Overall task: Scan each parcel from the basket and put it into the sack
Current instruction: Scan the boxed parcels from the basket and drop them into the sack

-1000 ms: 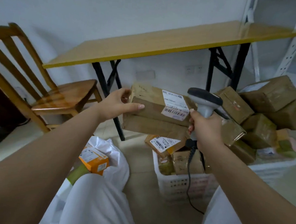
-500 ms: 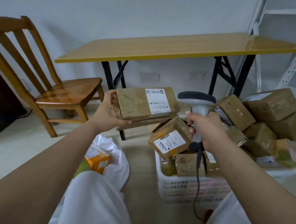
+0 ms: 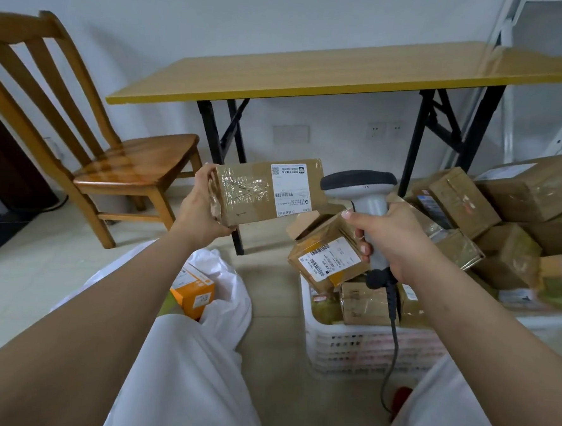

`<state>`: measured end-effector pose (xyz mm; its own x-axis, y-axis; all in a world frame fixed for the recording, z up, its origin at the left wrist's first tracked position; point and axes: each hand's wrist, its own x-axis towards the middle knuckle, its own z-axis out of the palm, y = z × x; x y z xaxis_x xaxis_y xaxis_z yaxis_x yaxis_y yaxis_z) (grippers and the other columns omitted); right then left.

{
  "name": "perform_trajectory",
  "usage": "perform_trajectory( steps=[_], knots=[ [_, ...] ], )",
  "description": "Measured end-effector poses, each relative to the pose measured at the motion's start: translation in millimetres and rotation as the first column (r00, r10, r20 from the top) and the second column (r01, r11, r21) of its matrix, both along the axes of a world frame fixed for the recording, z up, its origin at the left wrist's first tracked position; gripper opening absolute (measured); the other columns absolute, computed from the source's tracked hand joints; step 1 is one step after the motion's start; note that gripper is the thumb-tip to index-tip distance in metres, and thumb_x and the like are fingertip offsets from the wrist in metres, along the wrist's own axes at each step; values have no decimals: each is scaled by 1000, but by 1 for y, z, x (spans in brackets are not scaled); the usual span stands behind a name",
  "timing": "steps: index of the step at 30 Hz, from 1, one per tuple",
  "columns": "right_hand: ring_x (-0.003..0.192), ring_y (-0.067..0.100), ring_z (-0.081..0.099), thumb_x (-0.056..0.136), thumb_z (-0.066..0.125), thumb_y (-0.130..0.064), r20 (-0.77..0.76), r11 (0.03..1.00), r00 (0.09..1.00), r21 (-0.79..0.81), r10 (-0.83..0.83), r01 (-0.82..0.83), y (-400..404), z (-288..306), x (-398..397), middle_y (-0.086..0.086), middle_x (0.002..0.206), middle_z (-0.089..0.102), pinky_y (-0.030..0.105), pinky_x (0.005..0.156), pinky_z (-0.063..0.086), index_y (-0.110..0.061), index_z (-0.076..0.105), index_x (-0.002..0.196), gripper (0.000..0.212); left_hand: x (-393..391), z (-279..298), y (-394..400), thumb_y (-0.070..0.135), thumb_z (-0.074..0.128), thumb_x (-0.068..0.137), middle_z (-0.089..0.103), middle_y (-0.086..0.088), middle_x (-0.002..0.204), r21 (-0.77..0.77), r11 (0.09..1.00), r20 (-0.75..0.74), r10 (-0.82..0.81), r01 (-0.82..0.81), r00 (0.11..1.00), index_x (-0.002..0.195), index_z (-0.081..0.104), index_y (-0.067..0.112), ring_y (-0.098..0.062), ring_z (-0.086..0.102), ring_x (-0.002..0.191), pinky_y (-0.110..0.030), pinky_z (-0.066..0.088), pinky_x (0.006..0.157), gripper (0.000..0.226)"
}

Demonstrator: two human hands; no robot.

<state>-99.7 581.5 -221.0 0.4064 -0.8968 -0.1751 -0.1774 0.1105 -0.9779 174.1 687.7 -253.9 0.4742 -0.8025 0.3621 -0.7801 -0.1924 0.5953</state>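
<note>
Two hands up above the basket [image 3: 357, 346]. Left hand [image 3: 201, 208] grips the left end of a brown parcel [image 3: 267, 192], fingers wrapped round it, white label facing the camera, held in the air left of and above the basket. Right hand [image 3: 393, 239] has fingers closed round the scanner [image 3: 363, 198] handle, its head just right of the parcel, cable hanging down over the basket. Basket is heaped with brown parcels. Left of the basket, white sack [image 3: 228, 295] on the floor, orange box [image 3: 194, 288] inside.
</note>
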Motion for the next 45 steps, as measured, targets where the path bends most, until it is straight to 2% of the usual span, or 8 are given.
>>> perform_trajectory(
  steps=[6,12,23,28,32,37,41,45],
  knots=[
    [47,12,48,89,69,-20,4,1000,1000,-6,9,-9,0,0,-2,6,70,55,26,46,45,-7,55,97,21,-1,-2,2,1,84,66,48,5,119,3,1000,-8,12,-12,1000,147,16,14,-12,48,103,-25,39,83,107],
    [48,13,45,89,70,-18,12,1000,1000,3,0,0,0,4,-2,7,69,53,26,47,44,-9,53,92,19,3,-2,2,1,84,65,48,6,120,-22,1000,-8,-14,14,1000,146,16,12,-14,51,105,-41,55,85,107],
    [44,11,45,89,70,-20,11,1000,1000,-21,-10,10,-2,2,-1,5,63,54,25,43,44,-7,56,87,20,10,-5,5,0,83,65,48,7,119,-37,999,20,-14,15,1000,146,17,9,-14,51,105,-48,56,85,105],
    [44,13,45,90,69,-24,18,996,999,-78,-37,39,-3,2,0,4,59,51,29,52,48,-9,53,78,25,13,-7,8,0,84,65,48,7,120,-46,999,27,-26,27,999,146,18,9,-14,51,107,-49,56,85,105],
    [41,11,45,90,69,-24,19,996,1000,-86,-9,11,-3,4,1,3,58,51,25,44,46,-8,53,83,23,17,-9,9,1,85,64,48,6,122,-46,999,26,-14,15,1000,147,18,11,-15,51,107,-46,55,86,107],
    [40,10,46,90,69,-24,-25,996,1000,-85,18,-20,-3,4,0,4,62,53,25,44,46,-7,54,88,23,22,-11,9,1,85,64,50,5,118,-30,1000,7,11,-10,1000,146,19,12,-16,52,105,-32,46,86,106],
    [43,11,45,89,70,-22,-32,997,999,-67,42,-44,1,5,1,4,63,54,26,45,45,-8,54,87,21,23,-12,10,1,85,64,50,4,116,0,999,-35,54,-55,998,146,19,17,-17,51,104,-30,43,87,106],
    [43,11,46,89,69,-21,-48,996,997,-59,65,-68,3,7,1,4,62,54,26,46,45,-9,53,84,21,20,-9,11,0,83,65,49,5,113,-5,997,-38,73,-74,997,145,20,13,-16,51,101,-29,42,84,103]
  ],
)
